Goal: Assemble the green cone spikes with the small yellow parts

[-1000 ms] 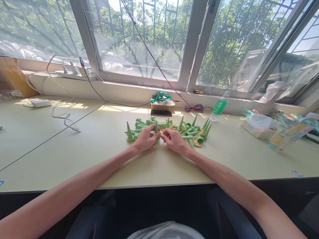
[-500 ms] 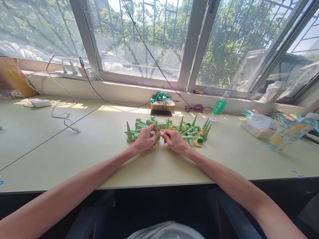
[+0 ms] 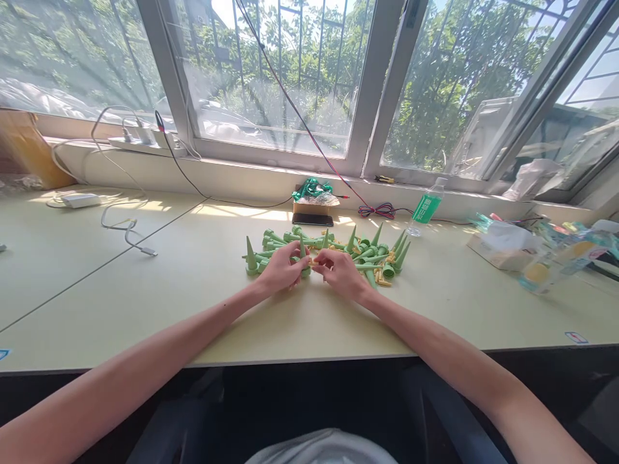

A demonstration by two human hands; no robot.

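Over the front of a spread of green cone-shaped pieces (image 3: 372, 250), my two hands meet. My left hand (image 3: 284, 267) is closed in a pinch, thumb and fingertips at one end of a small yellow peg (image 3: 313, 263). The fingertips of my right hand (image 3: 339, 272) pinch the other end. A green cone (image 3: 302, 247) stands upright right at my left fingers, its middle partly covered by them; whether they touch it I cannot tell. Loose yellow pegs (image 3: 382, 280) lie among the cones to the right. Another upright cone (image 3: 250, 258) stands left of my left hand.
Behind the cones are a dark phone (image 3: 312, 220) and a small box (image 3: 316, 207) with green material on top. A water bottle (image 3: 427, 207) stands tilted-looking at back right, near a tissue box (image 3: 498, 243). White cables (image 3: 126, 225) lie on the left.
Both hands stay almost in place. The fingers have shifted slightly, and more of the small yellow peg shows between them now. The cones have not visibly moved.
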